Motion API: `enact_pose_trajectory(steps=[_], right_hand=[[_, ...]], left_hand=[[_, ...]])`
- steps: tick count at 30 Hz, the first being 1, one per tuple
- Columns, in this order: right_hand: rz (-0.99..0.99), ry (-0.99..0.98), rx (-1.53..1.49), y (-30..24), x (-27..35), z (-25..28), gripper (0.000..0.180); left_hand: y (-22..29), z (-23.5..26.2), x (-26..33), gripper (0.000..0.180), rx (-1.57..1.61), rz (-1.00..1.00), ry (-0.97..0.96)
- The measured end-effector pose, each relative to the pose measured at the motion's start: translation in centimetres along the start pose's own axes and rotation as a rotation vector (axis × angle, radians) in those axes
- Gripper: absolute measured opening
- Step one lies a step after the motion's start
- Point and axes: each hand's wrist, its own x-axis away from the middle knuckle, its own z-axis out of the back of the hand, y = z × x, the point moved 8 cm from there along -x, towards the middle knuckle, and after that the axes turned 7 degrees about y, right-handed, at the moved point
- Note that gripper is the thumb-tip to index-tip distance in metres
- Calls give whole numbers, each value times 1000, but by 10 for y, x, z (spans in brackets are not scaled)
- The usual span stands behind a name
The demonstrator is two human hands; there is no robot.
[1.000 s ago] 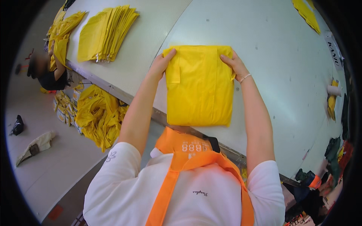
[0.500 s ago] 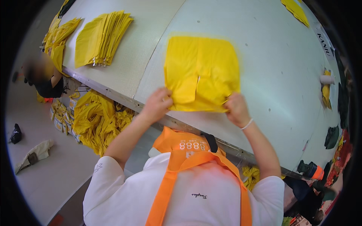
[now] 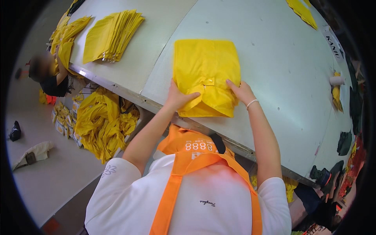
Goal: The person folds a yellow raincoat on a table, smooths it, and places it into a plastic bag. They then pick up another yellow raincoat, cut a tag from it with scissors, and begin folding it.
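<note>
A folded yellow garment [image 3: 207, 60] lies on the pale tabletop in front of me, with a small snap tab and a gathered fold across its lower half. My left hand [image 3: 181, 96] holds its lower left side, thumb pressed over the top and fingers at the edge, partly hidden. At the opposite side, my right hand [image 3: 242, 93] grips the edge near the tab. The garment's lower edge bulges up slightly between both hands.
A fanned stack of yellow folded pieces [image 3: 113, 35] rests at the table's far left. Yellow fabric heaps [image 3: 102, 125] fill a container below the table edge. A person [image 3: 51, 74] sits at left. A white roll [image 3: 337, 80] stands far right.
My hands have shifted from the garment's lower corners up along its sides. The garment has become narrower, and the snap tab now shows on top.
</note>
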Motion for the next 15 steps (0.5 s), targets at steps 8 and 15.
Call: enact_pose_trajectory(steps=[8,15], right_hand=[[56,345,129,-18,10,-17,44],[30,651,399,-20,41,-31,98]], left_hand=[[-8,0,21,128,-369,126,121],[-19,10,55,113,-384,233,225]])
